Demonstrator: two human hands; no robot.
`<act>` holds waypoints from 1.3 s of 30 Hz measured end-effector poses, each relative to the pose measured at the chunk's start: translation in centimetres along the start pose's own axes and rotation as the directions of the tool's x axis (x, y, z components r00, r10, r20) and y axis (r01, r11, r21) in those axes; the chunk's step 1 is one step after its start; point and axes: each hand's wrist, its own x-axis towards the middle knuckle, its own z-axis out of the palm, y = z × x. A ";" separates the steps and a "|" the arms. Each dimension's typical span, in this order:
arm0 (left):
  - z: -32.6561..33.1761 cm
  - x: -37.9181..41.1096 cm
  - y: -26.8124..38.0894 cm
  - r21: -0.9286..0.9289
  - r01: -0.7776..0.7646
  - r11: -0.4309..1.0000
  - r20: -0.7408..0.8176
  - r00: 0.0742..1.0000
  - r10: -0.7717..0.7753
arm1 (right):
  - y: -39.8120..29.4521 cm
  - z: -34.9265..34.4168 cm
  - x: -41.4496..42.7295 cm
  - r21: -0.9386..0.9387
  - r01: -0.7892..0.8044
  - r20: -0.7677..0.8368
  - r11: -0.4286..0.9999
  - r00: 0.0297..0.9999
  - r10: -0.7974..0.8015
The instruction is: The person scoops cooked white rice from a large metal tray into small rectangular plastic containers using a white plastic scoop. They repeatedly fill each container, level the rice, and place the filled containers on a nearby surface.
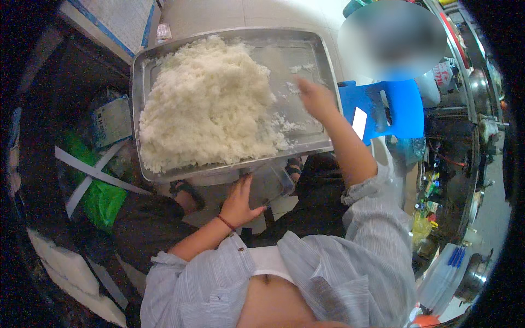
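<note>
A large heap of white shredded food [209,102], perhaps cooked rice, fills the left and middle of a rectangular steel tray [328,141]. Over the tray's right part is my right hand [316,98], slightly blurred, near scattered white bits; whether its fingers hold anything cannot be told. Below the tray's near edge, my left hand [240,205] has its fingers spread, with the fingertips by a clear plastic container [270,184] partly hidden under the tray. No object shows in the left hand.
A blue plastic stool [406,110] with a white phone-like object [359,123] stands right of the tray. Green plastic bags [104,201] and crossed white strips [98,172] lie at left. Metal shelving with pots [475,274] and packets lines the right side. Sandaled feet [186,197] are below.
</note>
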 end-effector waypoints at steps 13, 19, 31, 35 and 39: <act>1.1 -4.7 0.4 0.047 0.001 0.999 -0.157 0.988 0.006 | -2.7 2.4 -4.8 -0.056 0.039 0.107 0.998 0.994 -0.033; 0.6 -6.5 0.6 0.018 -0.065 0.998 -0.208 0.976 0.068 | 2.5 0.5 -6.0 -0.204 -0.365 -0.052 0.908 0.930 0.363; -4.7 -8.2 0.9 -0.884 -0.070 0.463 -0.152 0.978 -0.143 | 0.5 0.6 -8.8 0.317 -0.473 0.201 0.822 0.881 0.429; -9.5 -6.5 1.7 -0.929 -0.189 0.319 -0.255 0.950 -0.180 | -3.1 1.4 -8.6 0.303 -0.408 0.357 0.861 0.886 0.295; -13.1 -4.5 2.5 -0.925 -0.150 0.349 -0.277 0.895 -0.351 | -4.9 4.0 -7.0 0.233 -0.164 0.184 0.958 0.975 0.122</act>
